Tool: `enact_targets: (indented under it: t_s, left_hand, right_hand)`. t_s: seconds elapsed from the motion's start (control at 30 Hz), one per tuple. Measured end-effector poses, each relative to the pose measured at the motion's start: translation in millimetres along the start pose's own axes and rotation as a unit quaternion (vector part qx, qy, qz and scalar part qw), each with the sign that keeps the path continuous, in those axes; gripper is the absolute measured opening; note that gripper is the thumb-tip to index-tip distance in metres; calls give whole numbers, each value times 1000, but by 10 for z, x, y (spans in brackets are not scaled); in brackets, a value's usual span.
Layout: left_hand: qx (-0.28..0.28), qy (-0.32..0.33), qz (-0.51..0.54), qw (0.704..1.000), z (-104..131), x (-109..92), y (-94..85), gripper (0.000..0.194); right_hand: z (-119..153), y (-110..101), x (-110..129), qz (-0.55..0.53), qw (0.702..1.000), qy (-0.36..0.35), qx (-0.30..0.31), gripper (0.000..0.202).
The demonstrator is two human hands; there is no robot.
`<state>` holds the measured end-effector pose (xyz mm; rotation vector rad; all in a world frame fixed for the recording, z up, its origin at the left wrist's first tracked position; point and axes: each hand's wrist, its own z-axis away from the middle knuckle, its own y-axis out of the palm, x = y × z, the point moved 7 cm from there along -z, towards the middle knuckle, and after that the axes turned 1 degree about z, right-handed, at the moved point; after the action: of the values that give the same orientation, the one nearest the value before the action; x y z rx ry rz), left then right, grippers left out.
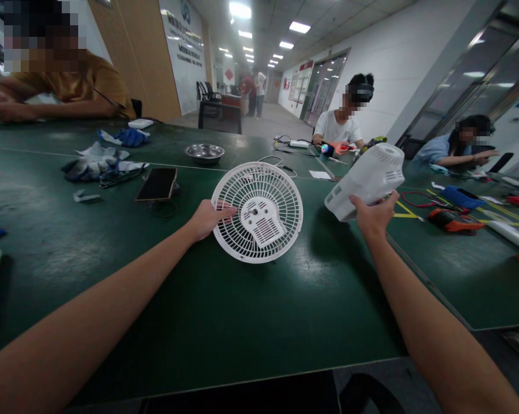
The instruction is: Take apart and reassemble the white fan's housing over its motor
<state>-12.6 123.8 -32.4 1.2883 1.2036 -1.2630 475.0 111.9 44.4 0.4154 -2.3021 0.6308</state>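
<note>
My left hand [210, 219] grips the left rim of a round white fan grille [292, 214], thumb lying across its slats. A slotted plate with small holes forms the grille's centre. On the right, my right hand [373, 215] is wrapped round the lower side of a white plastic housing [365, 181], which has vent slots at its upper end. The housing is tilted, its top leaning right, and a shadow falls on the table below it. A white cord [271, 158] lies behind the grille. The fingers behind both parts are mostly hidden.
On the green table [259, 328] are a steel bowl [204, 152], a phone [157, 184], crumpled gloves [97, 164] and an orange multimeter [455, 220]. A co-worker in white [334, 127] sits across the table; others sit at far left and right.
</note>
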Motion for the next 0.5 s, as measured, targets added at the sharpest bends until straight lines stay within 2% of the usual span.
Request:
enact_targets:
  t_s: [0.13, 0.23, 0.37, 0.5]
  left_hand:
    - [9, -7, 8, 1000, -6, 12, -6, 19]
    - [11, -12, 6, 1000, -6, 24, -13, 19]
    - [9, -13, 7, 1000, -1, 25, -11, 18]
    - [8, -15, 5, 1000, 8, 15, -11, 19]
  right_hand:
    - [-155, -61, -328, 9, 999, 30, 4, 88]
    - [-173, -23, -463, 19, 998, 56, 19, 91]
    - [-176, 3, -439, -10, 999, 33, 20, 88]
    - [-198, -77, -328, -39, 999, -25, -24, 86]
